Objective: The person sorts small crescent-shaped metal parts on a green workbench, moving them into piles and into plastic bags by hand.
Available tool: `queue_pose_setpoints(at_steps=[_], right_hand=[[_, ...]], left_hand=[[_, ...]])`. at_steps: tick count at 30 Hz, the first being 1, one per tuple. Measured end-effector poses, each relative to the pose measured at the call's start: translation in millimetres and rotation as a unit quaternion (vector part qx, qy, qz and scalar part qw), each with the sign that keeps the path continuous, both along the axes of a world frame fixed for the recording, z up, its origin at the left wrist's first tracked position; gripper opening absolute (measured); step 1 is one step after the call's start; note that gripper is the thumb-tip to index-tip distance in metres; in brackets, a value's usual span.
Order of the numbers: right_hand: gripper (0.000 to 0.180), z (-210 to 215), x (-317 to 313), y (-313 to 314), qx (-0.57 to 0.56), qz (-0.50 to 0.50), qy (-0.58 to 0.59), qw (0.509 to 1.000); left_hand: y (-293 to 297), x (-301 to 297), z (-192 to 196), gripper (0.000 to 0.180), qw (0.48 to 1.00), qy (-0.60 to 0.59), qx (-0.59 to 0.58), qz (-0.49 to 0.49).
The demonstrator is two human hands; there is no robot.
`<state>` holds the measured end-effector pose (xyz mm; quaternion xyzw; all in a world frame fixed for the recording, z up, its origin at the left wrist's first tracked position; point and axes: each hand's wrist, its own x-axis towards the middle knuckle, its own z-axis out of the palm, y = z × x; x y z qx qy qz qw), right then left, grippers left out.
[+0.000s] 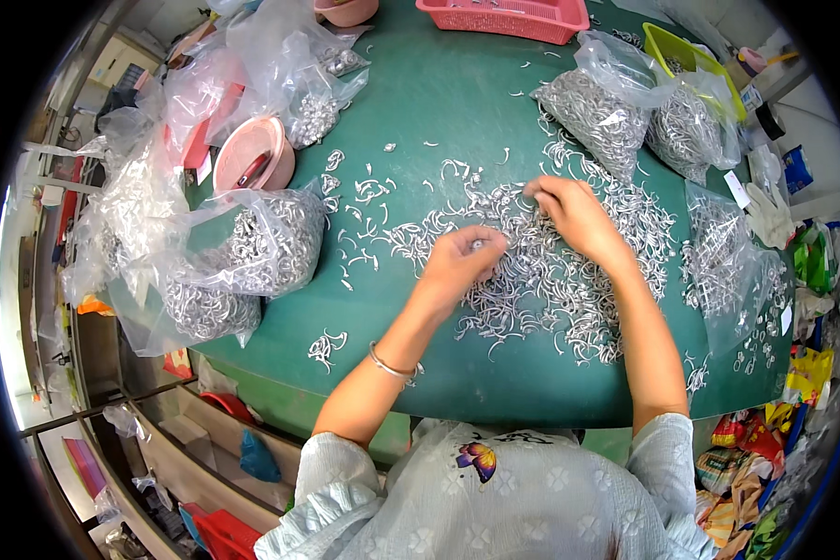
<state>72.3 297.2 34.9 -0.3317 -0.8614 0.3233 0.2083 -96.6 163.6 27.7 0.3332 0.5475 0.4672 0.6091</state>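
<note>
white glove (pixel 768 219) — far right, red basket (pixel 229 536), blue bag (pixel 259 455) in drawer (pixel 201 469)

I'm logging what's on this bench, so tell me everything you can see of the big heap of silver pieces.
The heap is a loose, uneven spread of many small, curved, shiny pieces that look like metal. It lies on the green tabletop, dense in the middle and thinning to scattered pieces on the left. The left hand and right hand are at it, though finger contact is unclear.
</note>
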Motion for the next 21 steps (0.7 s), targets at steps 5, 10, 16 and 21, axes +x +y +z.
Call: queue_pose_setpoints(at_steps=[5, 10, 16, 21], right_hand=[[0.011, -17.1, -25.5, -5.2, 0.142, -0.003, -0.134, 0.981], [0.009, -12.2, -18.5, 1.2, 0.111, 0.003, -0.056, 0.992], [0.016, -24.0, -23.3, 2.5, 0.133, 0.027, -0.152, 0.979], [0.012, -14.3, -12.7, 10.9, -0.077, -0.02, 0.007, 0.997]], left_hand=[[6.3, -11.7, -5.5, 0.023, 0.958, -0.278, 0.015, 0.065], [28.8, -22.4, -12.4, 0.021, 0.895, 0.415, 0.157, 0.047], [55.3, -19.8, -38.8, 0.02, 0.831, 0.497, 0.249, 0.01], [45.1, -32.8, -15.8, 0.021, 0.994, 0.016, 0.002, 0.104]])
